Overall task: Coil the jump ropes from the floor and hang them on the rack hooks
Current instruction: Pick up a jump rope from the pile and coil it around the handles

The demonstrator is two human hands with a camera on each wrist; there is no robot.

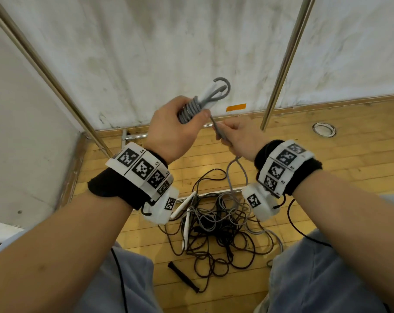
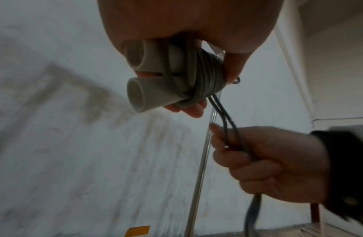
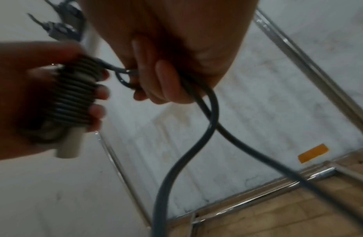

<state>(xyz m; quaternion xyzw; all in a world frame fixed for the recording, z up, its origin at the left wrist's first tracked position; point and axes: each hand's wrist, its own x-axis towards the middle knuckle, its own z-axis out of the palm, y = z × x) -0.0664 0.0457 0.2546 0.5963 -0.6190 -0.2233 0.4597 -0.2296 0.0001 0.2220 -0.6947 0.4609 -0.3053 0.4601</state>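
My left hand (image 1: pixel 182 123) grips a grey jump rope (image 1: pixel 191 108) wound in tight coils around its two white handles (image 2: pixel 144 94); a loop of the cord sticks up past the handles' far end. My right hand (image 1: pixel 234 136) is closed round the doubled loose cord (image 2: pixel 229 128) just below the coil. From that fist the cord (image 3: pixel 196 144) hangs down to the floor. A tangle of grey and black ropes (image 1: pixel 216 224) lies on the wooden floor between my knees, with white handles (image 1: pixel 186 220) and a black handle (image 1: pixel 182 275) among them.
Two chrome rack poles (image 1: pixel 286 62) (image 1: pixel 45 68) rise on either side against the white wall. The rack's base bars (image 1: pixel 135 136) lie on the wooden floor. An orange tape mark (image 1: pixel 236 107) is on the wall; a round floor fitting (image 1: pixel 324 129) sits at right.
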